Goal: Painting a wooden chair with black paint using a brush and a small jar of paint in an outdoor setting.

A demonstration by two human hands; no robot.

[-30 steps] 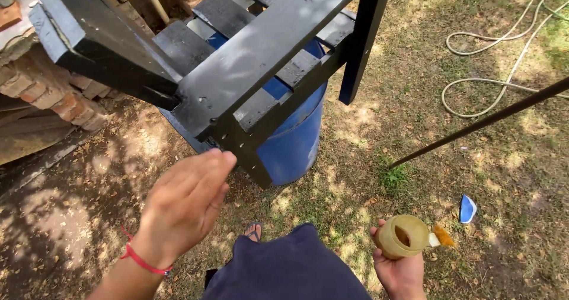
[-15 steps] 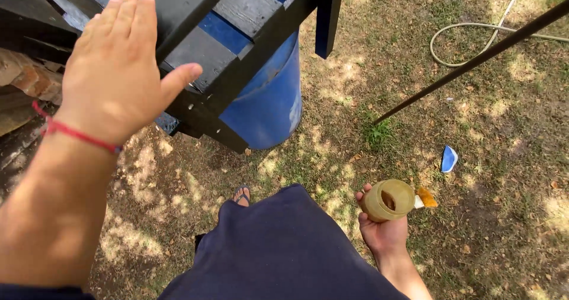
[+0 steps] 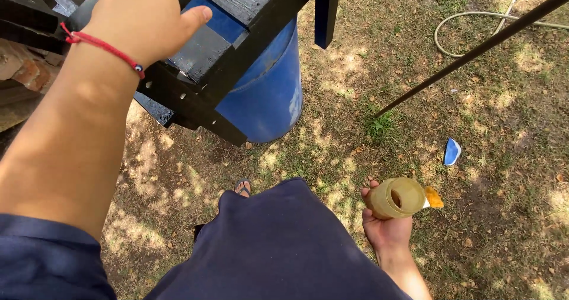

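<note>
Gripping pallet (image 3: 237,45) edge, tape roll (image 3: 398,198) held

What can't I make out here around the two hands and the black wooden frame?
Head view only:
- Left hand: fingertips cut off by the top edge, so its grip on the black wooden frame is unclear.
- Frame: most runs past the top and left edges.
- Blue barrel: top hidden by the frame.
- Right hand: palm hidden behind the yellowish round container; the orange piece beside it is too small to identify.
</note>
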